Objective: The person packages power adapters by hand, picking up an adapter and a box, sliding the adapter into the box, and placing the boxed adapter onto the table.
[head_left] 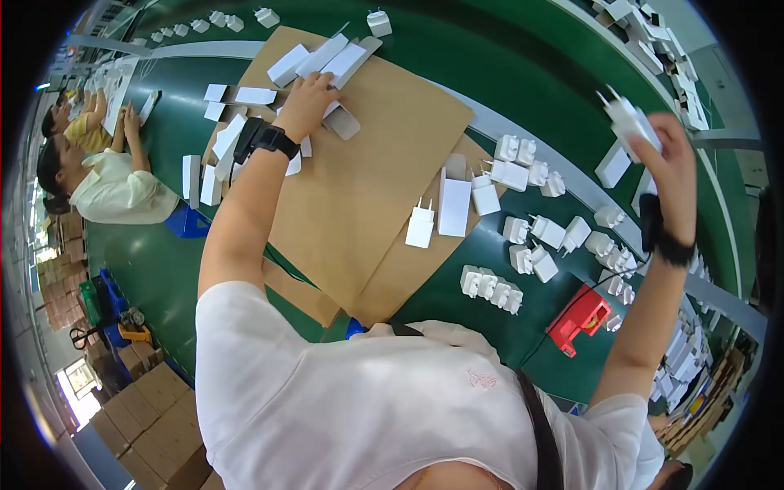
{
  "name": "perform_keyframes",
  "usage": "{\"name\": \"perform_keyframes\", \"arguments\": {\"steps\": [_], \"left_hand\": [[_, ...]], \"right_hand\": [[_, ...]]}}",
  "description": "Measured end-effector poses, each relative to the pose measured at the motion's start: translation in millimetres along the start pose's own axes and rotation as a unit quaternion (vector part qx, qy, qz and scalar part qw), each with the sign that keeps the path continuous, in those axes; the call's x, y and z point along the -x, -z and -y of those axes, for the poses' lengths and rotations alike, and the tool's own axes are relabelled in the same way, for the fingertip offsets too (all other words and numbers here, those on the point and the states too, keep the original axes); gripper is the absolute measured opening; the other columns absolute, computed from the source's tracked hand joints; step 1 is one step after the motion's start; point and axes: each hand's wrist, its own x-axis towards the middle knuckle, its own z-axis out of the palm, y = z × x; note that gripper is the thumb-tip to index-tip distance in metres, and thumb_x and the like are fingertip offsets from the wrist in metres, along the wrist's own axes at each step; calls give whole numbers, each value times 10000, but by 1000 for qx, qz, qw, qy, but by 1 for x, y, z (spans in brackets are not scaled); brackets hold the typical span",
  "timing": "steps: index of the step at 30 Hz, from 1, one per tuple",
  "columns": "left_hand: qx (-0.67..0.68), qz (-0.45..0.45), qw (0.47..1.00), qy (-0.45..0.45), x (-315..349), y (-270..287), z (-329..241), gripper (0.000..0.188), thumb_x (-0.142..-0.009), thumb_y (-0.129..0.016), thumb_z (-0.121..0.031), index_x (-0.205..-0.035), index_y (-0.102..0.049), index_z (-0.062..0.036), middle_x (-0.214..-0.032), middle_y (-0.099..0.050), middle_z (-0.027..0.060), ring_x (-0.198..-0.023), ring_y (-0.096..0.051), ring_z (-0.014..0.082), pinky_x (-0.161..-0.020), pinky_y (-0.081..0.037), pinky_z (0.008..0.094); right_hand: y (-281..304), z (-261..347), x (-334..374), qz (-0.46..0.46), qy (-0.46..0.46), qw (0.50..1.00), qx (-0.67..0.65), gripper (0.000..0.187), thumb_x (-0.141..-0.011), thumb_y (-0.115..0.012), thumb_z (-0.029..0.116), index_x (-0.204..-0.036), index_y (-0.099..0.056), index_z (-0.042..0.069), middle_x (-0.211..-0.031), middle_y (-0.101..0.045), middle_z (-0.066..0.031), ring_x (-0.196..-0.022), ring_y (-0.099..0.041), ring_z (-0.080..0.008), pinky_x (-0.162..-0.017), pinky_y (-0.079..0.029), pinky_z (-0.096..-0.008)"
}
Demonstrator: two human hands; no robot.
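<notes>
My left hand (306, 108), at the far end of the brown cardboard, is curled over a small white box (340, 122) with an open flap; the palm hides part of it. Its fingertips touch further white boxes (322, 55). Raised at the right, my right hand (674, 155) grips a white plug-in charger (629, 122), its two prongs pointing up and to the left. Between the hands, a white charger (420, 224) lies on the cardboard (371, 147) beside an open white box (454, 204).
Several white chargers (545, 233) lie on the green table at the right, near a red tape dispenser (578, 320). A raised grey rail (588, 192) crosses the table. Two people work at the left, the nearer in a pale shirt (122, 188). Cartons (155, 420) are stacked at lower left.
</notes>
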Motion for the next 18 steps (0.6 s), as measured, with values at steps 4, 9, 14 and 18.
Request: {"name": "perform_keyframes", "arguments": {"steps": [4,9,14,18], "left_hand": [[128,-43,991,-23,-5,44,-52,397,-606,-704,-120,-977,-573,-61,-1164,-488,129,-1106,-447,339,-891,-408,448],[400,-28,911,95,20,86,-184,477,-593,-736,-155,-964,-458,-40,-909,-563,189,-845,-553,383,-715,-468,426],[467,-121,871,90,25,96,-257,493,-595,-736,-141,-974,-433,-51,-849,-560,180,-803,-557,372,-680,-464,424],[415,-217,883,5,20,100,-280,553,-519,-761,-102,-962,-436,-44,-861,-527,159,-813,-529,360,-675,-431,432]], "right_hand": [[10,23,58,-24,-18,993,-113,274,-782,-600,43,-1038,-504,25,-935,-604,-57,-804,-549,-96,-689,-430,-218],[-47,10,97,35,-59,970,-233,373,-723,-711,24,-1058,-550,4,-923,-596,-40,-788,-557,-95,-652,-458,-209],[-64,-2,112,25,19,999,-9,372,-686,-755,75,-1025,-612,21,-825,-586,-48,-685,-563,-129,-590,-456,-244],[-56,6,112,80,40,989,120,449,-670,-768,107,-1089,-609,67,-832,-589,-40,-698,-544,-122,-563,-426,-218]]}}
